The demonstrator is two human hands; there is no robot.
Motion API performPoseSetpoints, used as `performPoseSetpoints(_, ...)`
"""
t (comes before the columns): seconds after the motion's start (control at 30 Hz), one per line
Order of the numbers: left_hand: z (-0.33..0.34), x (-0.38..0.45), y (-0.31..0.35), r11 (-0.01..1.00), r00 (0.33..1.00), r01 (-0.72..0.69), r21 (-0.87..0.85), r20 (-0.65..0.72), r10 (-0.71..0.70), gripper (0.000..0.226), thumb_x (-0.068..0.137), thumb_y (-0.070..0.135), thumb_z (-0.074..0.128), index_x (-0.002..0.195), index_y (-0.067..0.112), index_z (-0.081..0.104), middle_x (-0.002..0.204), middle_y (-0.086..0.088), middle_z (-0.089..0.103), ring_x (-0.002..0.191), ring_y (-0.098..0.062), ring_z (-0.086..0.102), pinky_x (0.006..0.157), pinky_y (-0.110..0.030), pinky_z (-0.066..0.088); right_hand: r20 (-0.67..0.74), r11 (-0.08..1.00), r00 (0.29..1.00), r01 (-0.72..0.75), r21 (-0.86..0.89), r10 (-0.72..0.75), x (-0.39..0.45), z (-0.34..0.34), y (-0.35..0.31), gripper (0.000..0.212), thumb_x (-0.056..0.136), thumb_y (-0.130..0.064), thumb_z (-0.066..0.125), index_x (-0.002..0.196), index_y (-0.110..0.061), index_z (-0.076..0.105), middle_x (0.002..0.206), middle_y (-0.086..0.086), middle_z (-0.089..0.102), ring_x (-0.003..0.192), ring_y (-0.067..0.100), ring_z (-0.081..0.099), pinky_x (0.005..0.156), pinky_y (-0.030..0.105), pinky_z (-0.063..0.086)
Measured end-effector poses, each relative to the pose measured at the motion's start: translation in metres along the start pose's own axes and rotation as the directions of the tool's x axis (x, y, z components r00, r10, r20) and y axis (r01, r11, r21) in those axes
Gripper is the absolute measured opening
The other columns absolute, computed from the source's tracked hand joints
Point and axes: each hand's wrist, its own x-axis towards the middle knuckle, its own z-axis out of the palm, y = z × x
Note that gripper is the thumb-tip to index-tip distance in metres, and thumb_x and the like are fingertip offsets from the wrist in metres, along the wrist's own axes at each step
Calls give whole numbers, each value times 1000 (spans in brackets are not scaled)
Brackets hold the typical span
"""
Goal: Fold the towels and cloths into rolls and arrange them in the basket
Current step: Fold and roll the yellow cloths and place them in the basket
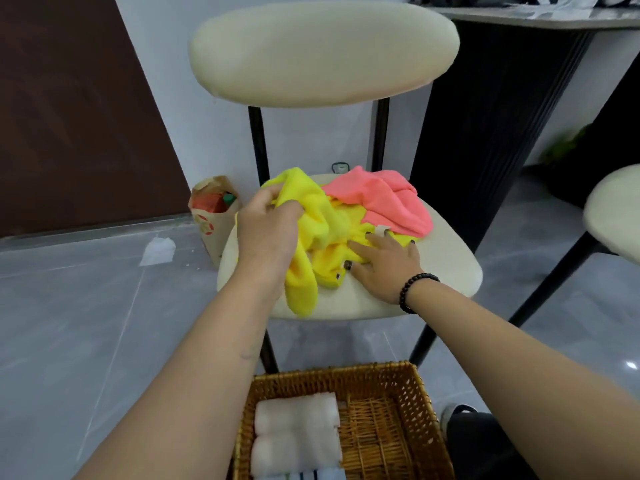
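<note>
A crumpled yellow cloth [322,220] lies on the cream chair seat [443,265], part of it hanging over the front edge. My left hand [268,233] grips a bunch of it at the left. My right hand [384,261] presses flat on the cloth's lower right part, fingers spread. A pink cloth [384,199] lies bunched behind it at the right of the seat. Below, a wicker basket [391,424] on the floor holds two white rolled towels [296,434] along its left side, with a striped light-blue one just showing at the bottom edge.
The chair's padded backrest [322,53] rises behind the seat. A paper bag [213,216] with items stands on the floor at the chair's left, near a white scrap [157,251]. A second chair [609,216] and a dark table leg [485,133] are at the right.
</note>
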Motion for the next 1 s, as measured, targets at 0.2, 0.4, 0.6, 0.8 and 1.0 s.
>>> performPoseSetpoints(0.2,-15,5,1,998,996,63,-1,66,-63,29,81,4,60,103,22,70,72,11,66,63,-7,61,61,-27,52,-41,998,998,-57,-35,55,37,1,-26,48,96,-57,22,139,-43,37,156,0,21,142,29,15,109,55,11)
performPoseSetpoints(0.4,-38,11,18,895,968,229,-384,188,-167,16,75,21,62,87,11,62,71,-6,62,64,-20,61,59,-28,50,-40,997,996,-78,-24,77,56,4,-31,49,95,-55,23,143,-44,32,156,-3,23,143,31,14,110,53,11)
performPoseSetpoints(0.6,-39,-3,31,828,864,349,-439,493,-103,23,85,29,57,76,11,68,73,-8,68,70,-22,65,66,-30,54,-249,800,968,131,586,24,25,-26,-22,13,88,-10,55,85,-6,67,90,11,69,84,26,59,76,41,48)
performPoseSetpoints(0.8,-47,-13,35,868,751,393,-303,650,-113,27,61,24,81,83,12,71,81,-10,68,74,-25,66,64,-34,55,-332,477,924,210,853,188,-37,-84,-28,28,83,10,52,77,-10,70,75,7,68,66,11,59,68,27,54)
performPoseSetpoints(1.0,-48,-42,33,998,523,57,8,851,-37,26,60,10,85,85,16,79,88,-5,76,80,-16,72,67,-23,56,-326,385,939,262,885,111,-105,-87,-30,38,82,17,43,99,-8,66,97,5,68,91,11,62,85,28,53)
